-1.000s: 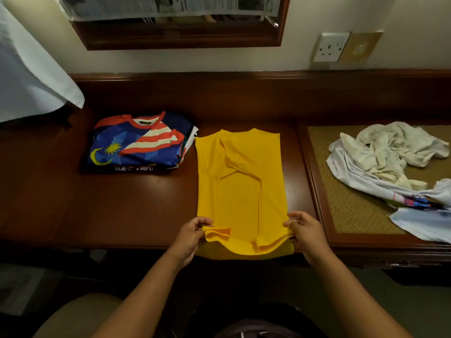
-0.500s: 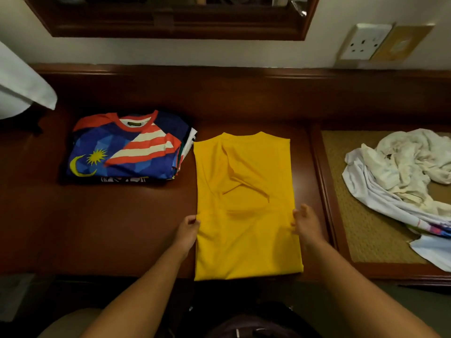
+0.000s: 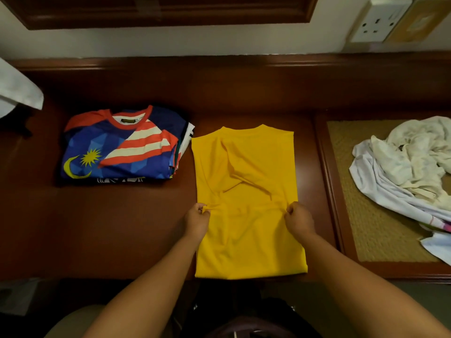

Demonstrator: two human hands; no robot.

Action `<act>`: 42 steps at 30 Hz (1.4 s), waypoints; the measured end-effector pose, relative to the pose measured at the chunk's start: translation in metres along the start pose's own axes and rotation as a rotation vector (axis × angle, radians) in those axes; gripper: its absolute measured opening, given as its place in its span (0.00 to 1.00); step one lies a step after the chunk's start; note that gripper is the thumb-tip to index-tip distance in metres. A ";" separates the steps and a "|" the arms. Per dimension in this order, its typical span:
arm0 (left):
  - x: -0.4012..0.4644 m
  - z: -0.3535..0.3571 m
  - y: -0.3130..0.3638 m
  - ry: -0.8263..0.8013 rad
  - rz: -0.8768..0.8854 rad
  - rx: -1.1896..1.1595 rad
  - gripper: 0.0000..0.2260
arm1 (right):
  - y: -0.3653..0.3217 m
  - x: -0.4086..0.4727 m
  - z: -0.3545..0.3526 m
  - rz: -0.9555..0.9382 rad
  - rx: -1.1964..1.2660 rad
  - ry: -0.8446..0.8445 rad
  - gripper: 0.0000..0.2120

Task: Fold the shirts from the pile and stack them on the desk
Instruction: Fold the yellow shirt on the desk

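A yellow shirt lies lengthwise on the dark wooden desk, sleeves folded in, its lower part doubled up toward the collar. My left hand pinches the folded hem at the shirt's left side. My right hand pinches the same hem at the right side. To the left sits a stack of folded shirts, topped by a blue one with red and white stripes, a crescent and a star. At the right lies the pile of unfolded white and cream shirts.
The pile rests on a woven mat set into the desk's right part. A white cloth hangs at the far left. A raised wooden ledge runs along the back, with a wall socket above it.
Both hands took the shirt's bottom hem at the desk's front edge and carried it up to mid-shirt, doubling the lower part over. The camera has tilted further down.
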State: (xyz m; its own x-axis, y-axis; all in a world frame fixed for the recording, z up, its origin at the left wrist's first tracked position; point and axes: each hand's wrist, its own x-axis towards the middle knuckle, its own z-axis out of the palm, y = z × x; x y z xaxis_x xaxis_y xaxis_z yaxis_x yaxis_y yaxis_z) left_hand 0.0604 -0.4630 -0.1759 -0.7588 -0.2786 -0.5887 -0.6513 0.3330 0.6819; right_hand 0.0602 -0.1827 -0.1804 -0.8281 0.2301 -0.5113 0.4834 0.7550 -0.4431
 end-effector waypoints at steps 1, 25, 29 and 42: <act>0.001 0.000 0.002 0.001 0.012 0.025 0.02 | 0.001 0.000 -0.001 0.006 0.034 -0.005 0.03; -0.065 0.002 -0.069 -0.023 -0.185 0.228 0.15 | 0.037 -0.060 0.002 0.160 0.288 -0.165 0.04; -0.079 0.001 -0.085 -0.071 -0.213 0.362 0.10 | 0.047 -0.065 0.003 0.224 0.306 -0.298 0.08; -0.094 -0.002 -0.094 -0.003 -0.254 0.492 0.10 | 0.081 -0.088 -0.008 0.286 0.408 -0.404 0.15</act>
State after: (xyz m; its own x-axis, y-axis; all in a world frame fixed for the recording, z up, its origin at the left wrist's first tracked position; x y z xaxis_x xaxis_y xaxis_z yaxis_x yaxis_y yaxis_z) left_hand 0.1929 -0.4701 -0.1838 -0.5780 -0.4024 -0.7099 -0.7333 0.6378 0.2355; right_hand 0.1703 -0.1366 -0.1653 -0.5162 0.0782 -0.8529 0.8048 0.3848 -0.4519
